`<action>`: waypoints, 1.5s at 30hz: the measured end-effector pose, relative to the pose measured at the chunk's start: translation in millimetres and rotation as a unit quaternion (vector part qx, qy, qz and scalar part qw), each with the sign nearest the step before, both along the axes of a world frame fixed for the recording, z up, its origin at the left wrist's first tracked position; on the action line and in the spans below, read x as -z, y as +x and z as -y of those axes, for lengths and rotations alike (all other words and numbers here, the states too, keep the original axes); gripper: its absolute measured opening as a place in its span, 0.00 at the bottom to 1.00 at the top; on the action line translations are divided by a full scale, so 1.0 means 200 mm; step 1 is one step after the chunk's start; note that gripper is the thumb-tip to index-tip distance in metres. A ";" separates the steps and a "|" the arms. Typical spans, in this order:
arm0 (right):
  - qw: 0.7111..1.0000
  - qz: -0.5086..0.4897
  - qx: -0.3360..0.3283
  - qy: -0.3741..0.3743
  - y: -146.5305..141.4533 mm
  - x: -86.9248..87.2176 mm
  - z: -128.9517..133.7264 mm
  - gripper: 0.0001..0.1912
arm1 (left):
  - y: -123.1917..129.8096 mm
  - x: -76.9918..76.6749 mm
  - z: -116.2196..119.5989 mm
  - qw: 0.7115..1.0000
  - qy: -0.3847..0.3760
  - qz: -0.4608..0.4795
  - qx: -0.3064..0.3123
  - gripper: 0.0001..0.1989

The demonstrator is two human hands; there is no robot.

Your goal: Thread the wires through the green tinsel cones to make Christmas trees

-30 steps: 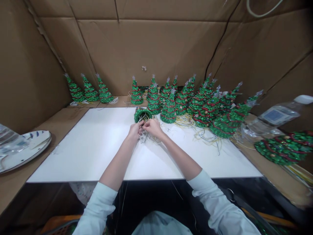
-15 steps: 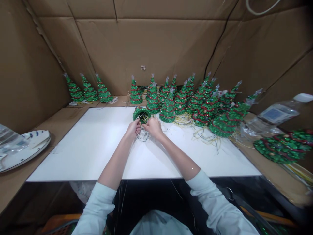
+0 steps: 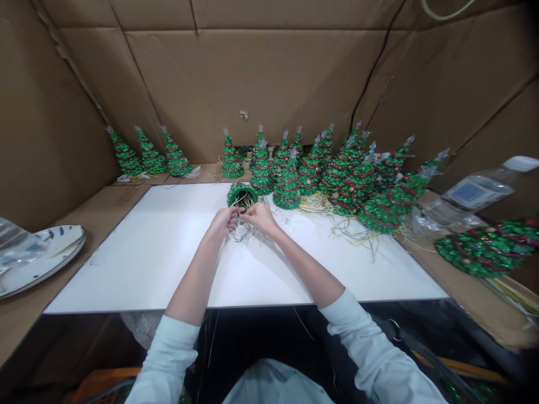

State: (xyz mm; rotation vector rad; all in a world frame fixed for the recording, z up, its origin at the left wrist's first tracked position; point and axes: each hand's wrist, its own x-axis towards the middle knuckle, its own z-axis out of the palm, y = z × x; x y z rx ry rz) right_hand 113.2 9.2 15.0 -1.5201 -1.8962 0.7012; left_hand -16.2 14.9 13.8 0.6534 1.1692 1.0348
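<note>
A small green Christmas tree (image 3: 231, 196) lies on its side on the white board (image 3: 160, 247), its hollow base facing me. Thin white and yellow wires (image 3: 243, 231) spill from that opening onto the board. Just in front of it, my left hand (image 3: 227, 220) is closed in a pinch on some of the wires. Beside it my right hand (image 3: 259, 217) pinches wires too, thumb and fingertip almost meeting the left fingers. Which strand each hand holds is too fine to make out.
Several trees (image 3: 345, 179) with star tops crowd the back right, wires (image 3: 357, 230) trailing from them. More trees (image 3: 151, 154) stand at the back left. A plastic bottle (image 3: 471, 193) leans at right, near a lying tree (image 3: 484, 249). At left is a plate (image 3: 63, 252). Cardboard walls (image 3: 273, 84) enclose the table.
My hands have come closer together, fingertips now nearly meeting in front of the tree's opening. My right hand has shifted slightly left. The camera view has moved a little.
</note>
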 end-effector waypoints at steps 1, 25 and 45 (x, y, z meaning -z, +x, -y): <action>1.000 -0.012 0.008 -0.001 0.00 0.00 0.00 0.10 | 0.00 0.00 0.00 1.000 0.009 -0.016 -0.008 0.03; 0.912 0.296 -0.006 0.284 -0.05 0.04 0.00 0.15 | -0.04 -0.04 0.00 0.994 -0.060 0.085 0.025 0.11; 0.966 0.156 0.189 0.085 -0.25 0.06 -0.11 0.16 | -0.05 -0.01 -0.02 0.978 -0.104 0.179 0.028 0.12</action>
